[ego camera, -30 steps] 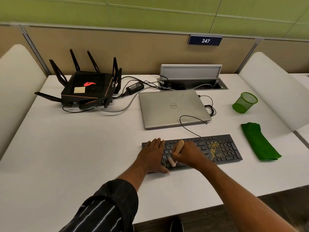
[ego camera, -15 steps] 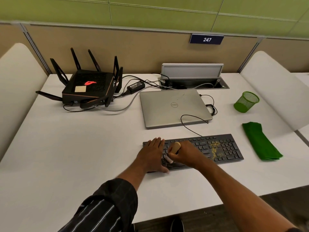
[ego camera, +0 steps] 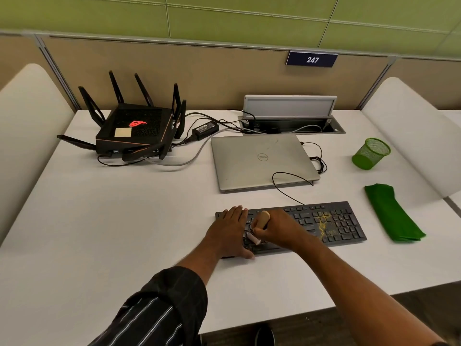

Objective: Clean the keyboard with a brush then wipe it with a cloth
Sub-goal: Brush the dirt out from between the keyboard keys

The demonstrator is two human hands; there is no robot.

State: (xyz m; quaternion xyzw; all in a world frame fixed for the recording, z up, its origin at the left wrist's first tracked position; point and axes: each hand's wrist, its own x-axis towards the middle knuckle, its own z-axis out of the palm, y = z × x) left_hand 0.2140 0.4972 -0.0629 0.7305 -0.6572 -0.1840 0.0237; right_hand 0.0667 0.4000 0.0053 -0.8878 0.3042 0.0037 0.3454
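A black keyboard (ego camera: 331, 222) lies near the front of the white desk (ego camera: 112, 221), with yellow crumbs scattered over its right keys. My left hand (ego camera: 228, 232) rests flat on the keyboard's left end, fingers straight. My right hand (ego camera: 280, 229) grips a small brush (ego camera: 263, 218) by its wooden handle, and the pale bristles touch the keys on the left half, just right of my left hand. A folded green cloth (ego camera: 391, 214) lies on the desk to the right of the keyboard.
A closed silver laptop (ego camera: 259, 162) sits behind the keyboard, with the keyboard's cable looped over it. A black router (ego camera: 134, 131) with antennas stands at the back left. A green mesh cup (ego camera: 371, 153) is at the back right. An open cable hatch (ego camera: 290, 116) is at the back.
My right hand has swept the brush slightly left over the keys, closer to my left hand. My left hand has stayed in place.
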